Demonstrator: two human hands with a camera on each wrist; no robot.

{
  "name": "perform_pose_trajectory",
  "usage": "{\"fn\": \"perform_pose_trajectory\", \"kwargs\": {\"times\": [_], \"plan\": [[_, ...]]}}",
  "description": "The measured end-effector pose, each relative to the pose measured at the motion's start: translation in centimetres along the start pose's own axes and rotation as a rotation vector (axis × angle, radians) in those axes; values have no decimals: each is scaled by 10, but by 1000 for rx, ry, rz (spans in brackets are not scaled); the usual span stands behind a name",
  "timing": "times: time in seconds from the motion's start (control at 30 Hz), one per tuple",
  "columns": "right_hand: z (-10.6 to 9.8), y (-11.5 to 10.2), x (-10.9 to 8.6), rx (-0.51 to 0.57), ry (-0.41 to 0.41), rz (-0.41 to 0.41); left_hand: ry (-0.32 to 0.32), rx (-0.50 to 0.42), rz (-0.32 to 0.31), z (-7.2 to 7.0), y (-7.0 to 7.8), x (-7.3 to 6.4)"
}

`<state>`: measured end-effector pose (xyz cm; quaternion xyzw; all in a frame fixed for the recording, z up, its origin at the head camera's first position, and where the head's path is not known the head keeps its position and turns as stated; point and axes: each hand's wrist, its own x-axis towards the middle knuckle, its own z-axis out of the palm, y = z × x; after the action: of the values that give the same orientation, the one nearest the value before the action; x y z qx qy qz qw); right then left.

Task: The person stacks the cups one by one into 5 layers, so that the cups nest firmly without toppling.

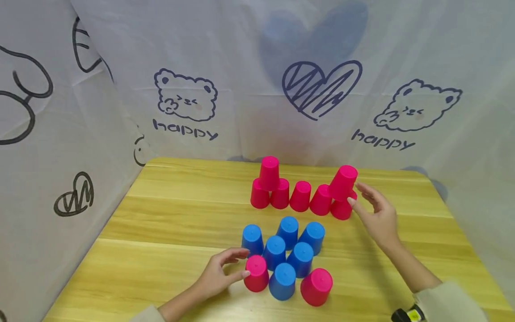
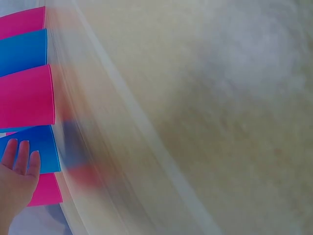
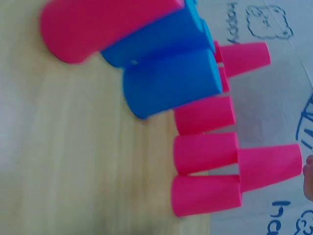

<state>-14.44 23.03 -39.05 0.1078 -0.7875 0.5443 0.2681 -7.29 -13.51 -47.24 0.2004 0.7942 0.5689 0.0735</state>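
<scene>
My left hand [image 1: 215, 277] is beside an upside-down pink cup [image 1: 256, 279] at the front left, thumb tip at its side and fingers reaching behind it. In the left wrist view the fingers [image 2: 22, 156] look straight in front of a blue cup [image 2: 46, 149]. My right hand [image 1: 378, 219], thumb and fingers spread, is just right of a pink cup [image 1: 343, 183] that stands on the right end of a back row of pink cups [image 1: 300, 197]. The right wrist view shows fingertips [image 3: 308, 181] near that upper cup's closed end [image 3: 274, 166].
Another pink cup [image 1: 269, 173] stands on the left end of the back row. Several upside-down blue cups [image 1: 284, 281] cluster in front of that row, with a pink cup [image 1: 316, 287] at their front right. The wooden table [image 1: 161, 223] meets a printed white cloth [image 1: 241, 89] behind.
</scene>
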Motion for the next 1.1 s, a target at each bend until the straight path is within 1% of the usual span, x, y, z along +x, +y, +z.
{"fn": "perform_pose_trajectory", "kwargs": {"times": [0.17,0.23,0.3,0.37,0.47,0.6,0.67,0.7,0.87,0.93,1.1], "plan": [[4,-4,-23,54,-129,21,-2,10,25,2,-4,2],[5,-6,-32,75,-167,18,-4,8,21,2,-4,2],[7,-6,-38,106,-186,0,-11,7,21,2,-3,2],[8,-6,-44,128,-199,-16,-16,3,7,3,-2,2],[9,-5,-52,136,-212,-13,-14,5,9,4,-2,2],[10,-2,-65,133,-250,43,-12,19,5,7,-3,2],[11,0,-73,138,-281,66,-12,25,-4,7,-3,3],[11,4,-77,159,-301,62,-12,29,-5,8,-3,3],[10,5,-90,167,-382,112,-8,31,-5,9,-1,4],[9,2,-94,146,-402,164,-10,29,-4,9,-1,5],[10,2,-103,158,-462,295,-18,24,19,10,0,4]]}}
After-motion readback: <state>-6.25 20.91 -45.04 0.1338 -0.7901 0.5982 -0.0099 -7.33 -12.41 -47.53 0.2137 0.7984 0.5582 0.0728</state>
